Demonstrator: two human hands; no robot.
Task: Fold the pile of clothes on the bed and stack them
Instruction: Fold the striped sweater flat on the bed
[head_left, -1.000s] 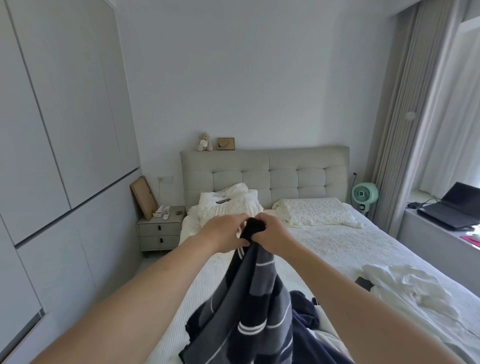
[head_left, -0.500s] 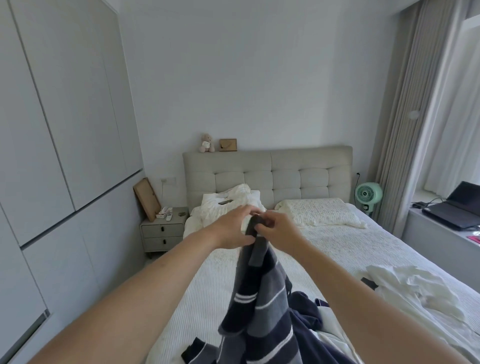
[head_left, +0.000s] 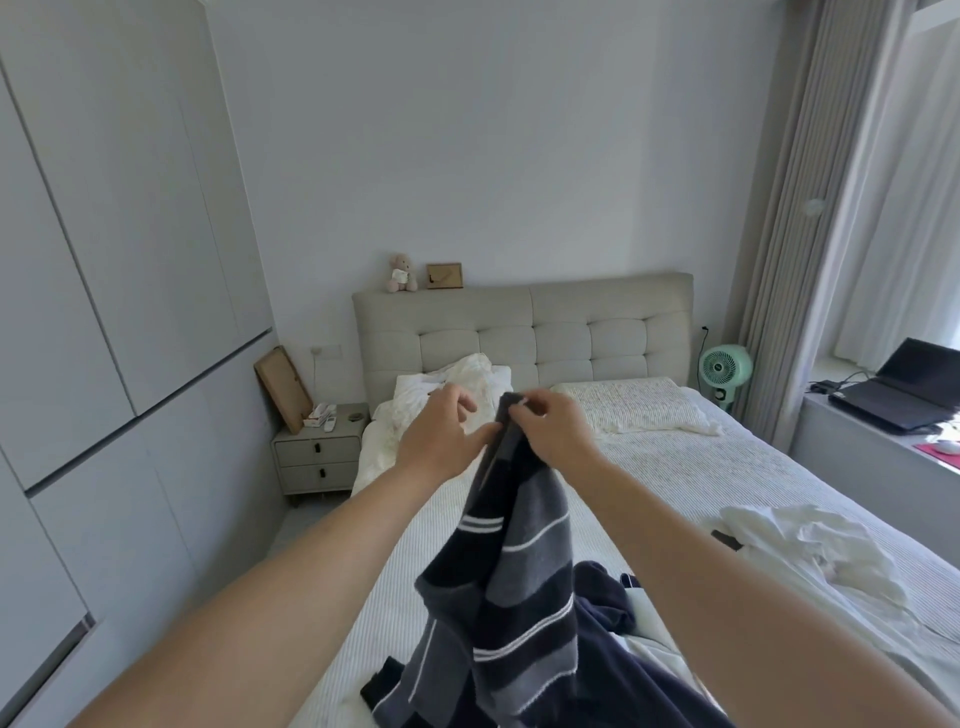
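Striped dark navy and grey knitted garment (head_left: 519, 571) hangs above the white ribbed bed (head_left: 727, 467); our right hand (head_left: 550, 431) pinches its top edge while our left hand (head_left: 441, 441), fingers loosely apart, touches it just beside. We judge we are finding an edge; next, spread it flat for folding

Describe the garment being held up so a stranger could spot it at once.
Start at the bed with the padded headboard; over its near end, two outstretched arms lift one piece of clothing. That is the striped knit top, pinched at its top edge by the right hand. Unlike the plain navy garment below and the white clothes, it has dark and grey bands with thin white lines.
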